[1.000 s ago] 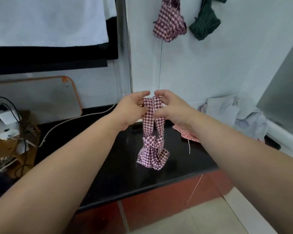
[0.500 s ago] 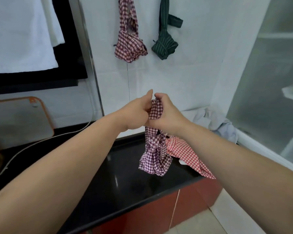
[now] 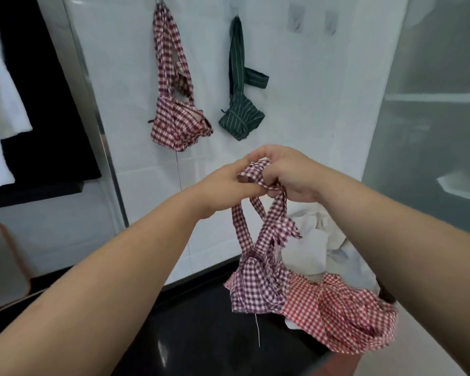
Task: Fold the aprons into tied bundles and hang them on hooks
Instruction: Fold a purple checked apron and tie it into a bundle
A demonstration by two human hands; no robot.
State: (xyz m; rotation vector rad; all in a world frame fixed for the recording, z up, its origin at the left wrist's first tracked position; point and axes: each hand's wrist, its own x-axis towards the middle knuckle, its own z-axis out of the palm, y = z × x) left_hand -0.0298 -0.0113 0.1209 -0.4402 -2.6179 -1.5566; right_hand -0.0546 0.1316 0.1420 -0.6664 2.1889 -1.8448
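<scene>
A purple-checked apron bundle (image 3: 255, 286) hangs by its strap loop from both my hands, above the black counter (image 3: 201, 335). My left hand (image 3: 223, 183) pinches the top of the strap, and my right hand (image 3: 291, 175) grips it right beside. On the white wall hang a dark red checked bundle (image 3: 178, 126) and a green striped bundle (image 3: 240, 119), each from a hook. Two bare hooks (image 3: 296, 21) are fixed to the right of them.
A red-checked apron (image 3: 337, 313) lies crumpled on the counter's right end, with white cloths (image 3: 318, 240) behind it. A white towel (image 3: 0, 99) hangs at the far left over a black panel. A glass partition (image 3: 432, 104) stands to the right.
Both hands have lifted the purple-checked bundle higher and to the right, off the counter. My view has tilted up, so the hanging bundles and the bare hooks now show fully.
</scene>
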